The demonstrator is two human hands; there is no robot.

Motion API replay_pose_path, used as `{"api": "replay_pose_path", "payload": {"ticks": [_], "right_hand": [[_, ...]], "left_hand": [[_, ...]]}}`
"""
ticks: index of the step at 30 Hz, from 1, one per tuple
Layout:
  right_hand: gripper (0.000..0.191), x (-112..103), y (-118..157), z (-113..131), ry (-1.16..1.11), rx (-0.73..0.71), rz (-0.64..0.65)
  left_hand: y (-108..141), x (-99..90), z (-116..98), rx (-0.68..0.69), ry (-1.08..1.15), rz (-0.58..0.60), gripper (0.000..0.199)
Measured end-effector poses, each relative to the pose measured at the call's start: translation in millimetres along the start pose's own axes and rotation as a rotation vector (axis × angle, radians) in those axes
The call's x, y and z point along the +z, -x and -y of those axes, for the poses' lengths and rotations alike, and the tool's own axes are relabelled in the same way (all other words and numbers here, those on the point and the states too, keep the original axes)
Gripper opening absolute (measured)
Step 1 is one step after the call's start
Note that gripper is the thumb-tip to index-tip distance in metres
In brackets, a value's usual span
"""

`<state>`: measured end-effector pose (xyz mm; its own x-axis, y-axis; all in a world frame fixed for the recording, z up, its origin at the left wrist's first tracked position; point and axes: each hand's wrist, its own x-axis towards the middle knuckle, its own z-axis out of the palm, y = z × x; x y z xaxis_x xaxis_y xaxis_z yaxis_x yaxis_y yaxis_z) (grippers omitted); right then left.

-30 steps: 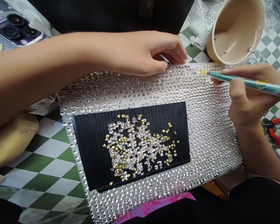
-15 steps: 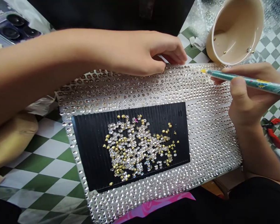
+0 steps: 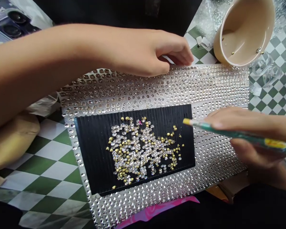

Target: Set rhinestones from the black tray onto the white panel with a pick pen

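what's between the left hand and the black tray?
In the head view, a strip of the studded panel lies between the left hand and the black tray.

Teal, yellow-tipped pen (image 3: 250, 138); black tray (image 3: 92, 143); green-and-white checked tablecloth (image 3: 52, 167)

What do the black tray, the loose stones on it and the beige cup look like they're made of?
Black tray: probably plastic, satin finish, given its fine ridges and soft sheen.
Loose stones: glass or acrylic, I can't tell which; clear, sparkling tops, with shiny gold-coloured backs suggesting foil.
Beige cup: perhaps glazed ceramic, from its smooth, glossy wall, though plastic is possible.
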<state>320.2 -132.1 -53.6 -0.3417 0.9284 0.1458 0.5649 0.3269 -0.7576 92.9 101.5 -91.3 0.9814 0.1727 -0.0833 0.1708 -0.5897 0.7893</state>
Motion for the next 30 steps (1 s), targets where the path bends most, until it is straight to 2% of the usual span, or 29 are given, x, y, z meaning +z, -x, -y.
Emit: {"api": "replay_pose_path", "payload": {"ticks": [2, 5, 13, 18, 26, 28, 30], "right_hand": [[0.031, 5.7, -3.5, 6.3, -0.071, -0.075, 0.039], [0.031, 11.2, -10.8, 1.4, -0.094, -0.149, 0.091], [0.030, 10.9, -16.0, -7.4, -0.079, -0.232, 0.131], [0.033, 14.2, -16.9, -7.3, -0.079, -0.241, 0.139], [0.035, 27.0, -12.6, -4.2, -0.078, -0.205, 0.061], [0.033, 22.0, -8.9, -4.8, -0.107, -0.196, 0.024], [0.031, 9.6, -2.6, -9.1, -0.085, -0.123, -0.015]], "left_hand": [[-0.8, 0.4, 0.1, 0.005, 0.005, 0.004, 0.076], [-1.4, -0.2, 0.5, 0.010, 0.010, 0.003, 0.076], [-0.8, -1.1, -0.7, 0.009, 0.016, 0.012, 0.076], [-1.4, -1.5, 0.0, 0.014, 0.011, 0.001, 0.076], [-0.7, 0.2, 1.0, 0.021, 0.004, 0.000, 0.074], [-0.3, 0.2, 1.4, 0.021, 0.001, -0.003, 0.074], [0.4, -0.5, 1.8, 0.022, 0.000, -0.005, 0.074]]}}
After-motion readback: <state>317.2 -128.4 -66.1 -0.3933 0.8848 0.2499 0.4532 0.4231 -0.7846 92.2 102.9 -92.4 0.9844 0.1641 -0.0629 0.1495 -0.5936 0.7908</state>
